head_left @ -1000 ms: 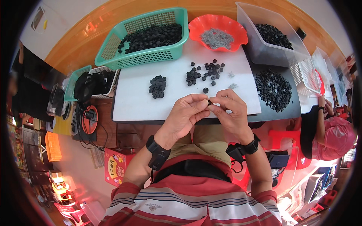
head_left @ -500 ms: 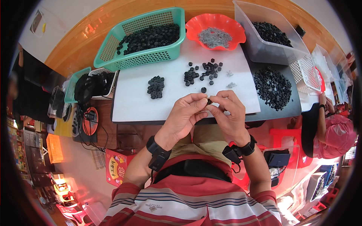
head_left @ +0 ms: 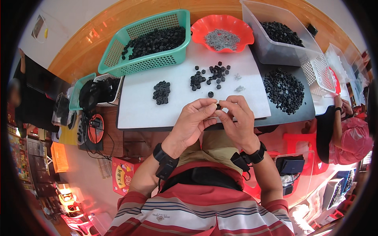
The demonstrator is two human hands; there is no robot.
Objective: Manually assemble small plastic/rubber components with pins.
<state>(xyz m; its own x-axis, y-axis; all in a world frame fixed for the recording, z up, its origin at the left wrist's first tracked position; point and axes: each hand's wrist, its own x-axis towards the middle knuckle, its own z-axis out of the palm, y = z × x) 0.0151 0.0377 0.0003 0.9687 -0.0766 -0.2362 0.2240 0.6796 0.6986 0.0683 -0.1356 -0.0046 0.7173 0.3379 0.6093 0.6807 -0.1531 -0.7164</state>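
Note:
Above the near edge of the white board (head_left: 138,114), my left hand (head_left: 191,122) and my right hand (head_left: 238,122) meet fingertip to fingertip. Both are closed in a pinch on one small black knob-like part (head_left: 218,106), mostly covered by the fingers. Just beyond the fingertips lies a single round black part (head_left: 210,94). Farther off are a loose cluster of black parts (head_left: 216,72) and, beside it, two little heaps of thin grey pins (head_left: 239,89). To the left, more black parts (head_left: 161,93) sit packed together.
A green basket (head_left: 147,61) of black parts, a red wavy-edged bowl (head_left: 248,35) of grey pins and a clear bin (head_left: 271,55) line the far side. Black pieces (head_left: 284,91) are heaped at right. A person in pink (head_left: 352,137) sits far right; another in black (head_left: 35,94) stands left.
The view has shifted slightly, so the table things appear a little to the left. Both hands keep their pinch on the black part, almost unmoved.

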